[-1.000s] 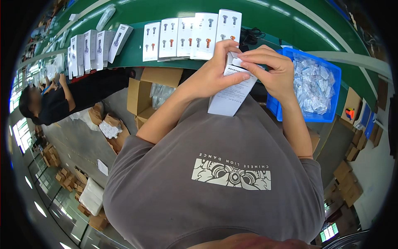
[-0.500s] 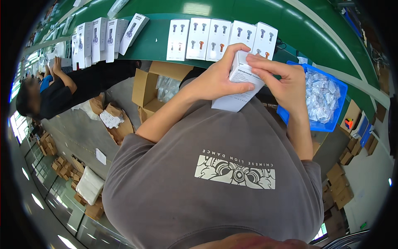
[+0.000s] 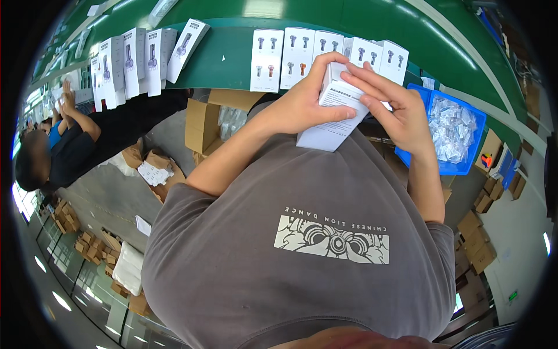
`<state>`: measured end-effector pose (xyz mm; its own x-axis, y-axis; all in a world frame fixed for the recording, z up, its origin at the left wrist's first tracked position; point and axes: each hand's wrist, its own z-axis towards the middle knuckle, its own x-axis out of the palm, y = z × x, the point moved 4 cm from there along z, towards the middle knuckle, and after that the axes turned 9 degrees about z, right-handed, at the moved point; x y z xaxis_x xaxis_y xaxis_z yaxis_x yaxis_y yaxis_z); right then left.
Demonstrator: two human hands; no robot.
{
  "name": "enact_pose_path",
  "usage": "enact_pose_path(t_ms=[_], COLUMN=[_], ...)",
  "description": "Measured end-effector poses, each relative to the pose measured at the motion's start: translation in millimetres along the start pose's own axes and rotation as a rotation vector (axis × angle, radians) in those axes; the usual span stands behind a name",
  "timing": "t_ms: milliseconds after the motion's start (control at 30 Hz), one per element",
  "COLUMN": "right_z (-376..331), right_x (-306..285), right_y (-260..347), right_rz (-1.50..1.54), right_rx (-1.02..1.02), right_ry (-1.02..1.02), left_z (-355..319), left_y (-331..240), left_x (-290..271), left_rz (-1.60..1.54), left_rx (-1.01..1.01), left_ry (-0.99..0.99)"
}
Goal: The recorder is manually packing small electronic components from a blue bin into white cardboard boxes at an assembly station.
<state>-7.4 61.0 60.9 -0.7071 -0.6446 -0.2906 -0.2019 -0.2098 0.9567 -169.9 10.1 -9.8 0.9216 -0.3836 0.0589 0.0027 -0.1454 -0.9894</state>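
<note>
A white printed carton box [image 3: 326, 132] is held against my shirt front, its closer end resting near my chest. My left hand [image 3: 311, 102] wraps round its left side, thumb across the printed face and fingers over the far end. From the right, my right hand [image 3: 401, 113] presses its fingers and thumb on the box's upper right edge, close to the left fingertips. The far end is partly hidden by the fingers.
Behind my hands, several similar white boxes [image 3: 266, 61] stand on the green table [image 3: 224, 35], with another group [image 3: 132, 61] further left. A blue bin [image 3: 479, 131] of clear plastic packets is at right. An open brown carton [image 3: 200, 125] stands below the table; a co-worker [image 3: 75, 142] is at far left.
The box has tipped slightly, so more of its printed face shows. My right fingers have shifted a little along its upper edge. The whole view has turned slightly.
</note>
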Motion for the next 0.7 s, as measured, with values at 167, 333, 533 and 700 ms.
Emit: enact_pose_path(t_ms=[167, 333, 533, 700], right_z=[-7, -7, -20, -81], right_x=[20, 16, -2, -69], right_y=[4, 14, -13, -179], right_rz=[-0.014, -0.121, -0.092, 0.317], right_rx=[0.069, -0.035, -0.003, 0.366], right_ry=[-0.142, -0.06, -0.355, -0.851], left_z=[-1, 0, 0, 41], left_y=[7, 4, -3, 8], left_x=[-4, -3, -27, -69], left_rz=[0.019, 0.118, 0.176, 0.671], left_rx=[0.023, 0.104, -0.025, -0.408], left_ry=[0.006, 0.001, -0.194, -0.508])
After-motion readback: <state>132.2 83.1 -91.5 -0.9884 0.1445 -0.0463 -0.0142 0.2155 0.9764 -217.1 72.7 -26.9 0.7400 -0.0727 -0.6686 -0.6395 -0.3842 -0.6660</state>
